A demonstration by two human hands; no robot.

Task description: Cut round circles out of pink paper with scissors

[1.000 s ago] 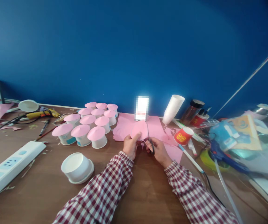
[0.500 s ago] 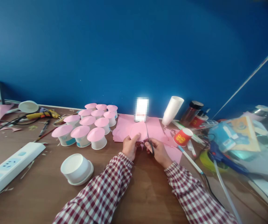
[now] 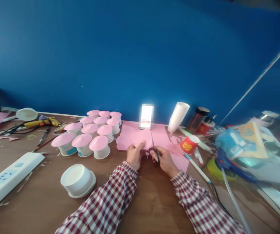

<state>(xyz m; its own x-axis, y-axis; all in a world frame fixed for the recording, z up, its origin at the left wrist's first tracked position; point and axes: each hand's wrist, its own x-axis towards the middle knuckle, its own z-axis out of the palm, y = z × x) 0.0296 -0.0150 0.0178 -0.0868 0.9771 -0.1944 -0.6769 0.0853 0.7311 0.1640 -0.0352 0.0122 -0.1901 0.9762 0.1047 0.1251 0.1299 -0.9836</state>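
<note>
Power strip (image 3: 6, 180), white: lying on the worktop (image 3: 152, 208), well left of the left grip. Glue gun (image 3: 41, 122), yellow: resting beyond the strip, far left of the same grip. White cup (image 3: 73, 177): sitting rim-down, left of the left grip and nearer the wearer. Pink-topped cups (image 3: 81, 140), twelve: standing in rows, left of and beyond the left grip. Left grip (image 3: 134, 156): closing on the lower edge of a pink paper disc (image 3: 143, 136), thumb lying on top. The disc is extending just beyond this grip, over pink sheets (image 3: 160, 130). Scissors (image 3: 153, 140): running along the disc's right side, between the two grips. Right grip (image 3: 163, 158): holding the scissors by the handles; whether the blades are parting, cannot tell. Stacked white cups (image 3: 179, 116): leaning beyond the right grip. Red cup (image 3: 190, 144): lying to its right. Blue glue gun (image 3: 234, 169): resting farther right of it.
</note>
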